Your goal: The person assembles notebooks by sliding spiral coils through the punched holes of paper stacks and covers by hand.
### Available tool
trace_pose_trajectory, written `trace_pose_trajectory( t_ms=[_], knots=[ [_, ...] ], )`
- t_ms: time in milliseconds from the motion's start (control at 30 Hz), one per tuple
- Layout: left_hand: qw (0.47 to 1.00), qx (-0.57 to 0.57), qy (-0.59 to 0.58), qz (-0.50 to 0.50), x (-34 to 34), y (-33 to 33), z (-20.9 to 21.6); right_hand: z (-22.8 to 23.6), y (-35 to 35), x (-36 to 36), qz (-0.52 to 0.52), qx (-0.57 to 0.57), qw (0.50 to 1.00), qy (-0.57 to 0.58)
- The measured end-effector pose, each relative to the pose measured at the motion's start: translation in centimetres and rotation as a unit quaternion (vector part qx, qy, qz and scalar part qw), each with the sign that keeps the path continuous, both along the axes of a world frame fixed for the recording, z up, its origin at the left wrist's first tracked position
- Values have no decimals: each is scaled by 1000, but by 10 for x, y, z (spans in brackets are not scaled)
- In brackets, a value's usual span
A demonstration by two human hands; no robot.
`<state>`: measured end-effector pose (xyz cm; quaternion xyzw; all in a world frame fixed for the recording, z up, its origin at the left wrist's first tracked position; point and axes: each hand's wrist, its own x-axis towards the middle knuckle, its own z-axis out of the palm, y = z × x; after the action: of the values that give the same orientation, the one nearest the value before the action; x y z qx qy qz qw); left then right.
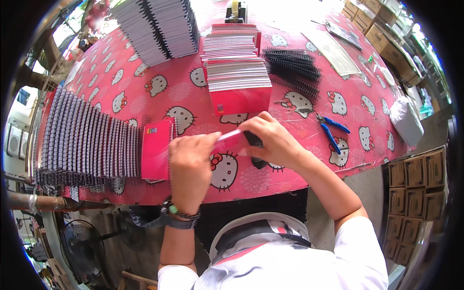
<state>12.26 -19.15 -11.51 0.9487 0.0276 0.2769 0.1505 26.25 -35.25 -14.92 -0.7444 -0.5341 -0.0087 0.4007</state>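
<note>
Pink plastic cloth with white cat faces covers the table (145,87) that fills the middle of the frame. Near the centre, both hands are closed on a thin pink notebook cover (229,141) held just above the cloth: the left hand (191,166) grips its left part, and the right hand (270,140) pinches its upper right part; a black binding coil (256,151) shows partly under the right fingers. Just left of the left hand lies a pink bound notebook (155,149), touching a long row of finished notebooks (87,140) at the left edge. Above the hands stands a pile of unbound pages with pink covers (237,77), and beside it, to the right, a heap of black coils (292,67). Blue-handled pliers (333,130) lie right of the hands. Cardboard boxes (415,179) are stacked at the lower right; their content is hidden.
</note>
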Motion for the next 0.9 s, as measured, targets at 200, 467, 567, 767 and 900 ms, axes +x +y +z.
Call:
trace_pose_trajectory(
  t_ms=[200, 467, 567, 767, 900],
  knots=[
    [998, -44, -10, -38, -10, -1, -7, 19, -44, 14, 80, -260, 962, -34],
    [996, -51, -30, -65, 1, -19, -27, -22, -30, 143, -224, -141, 938, -224],
    [995, -67, -48, -60, 2, -22, -27, -28, -28, 151, -229, -183, 941, -170],
    [994, -79, -56, -54, 6, -18, -31, 11, -44, 139, -211, -75, 974, -25],
    [994, -76, -39, -65, 5, -14, -28, 49, -55, 72, -79, -25, 959, 272]
  ],
)
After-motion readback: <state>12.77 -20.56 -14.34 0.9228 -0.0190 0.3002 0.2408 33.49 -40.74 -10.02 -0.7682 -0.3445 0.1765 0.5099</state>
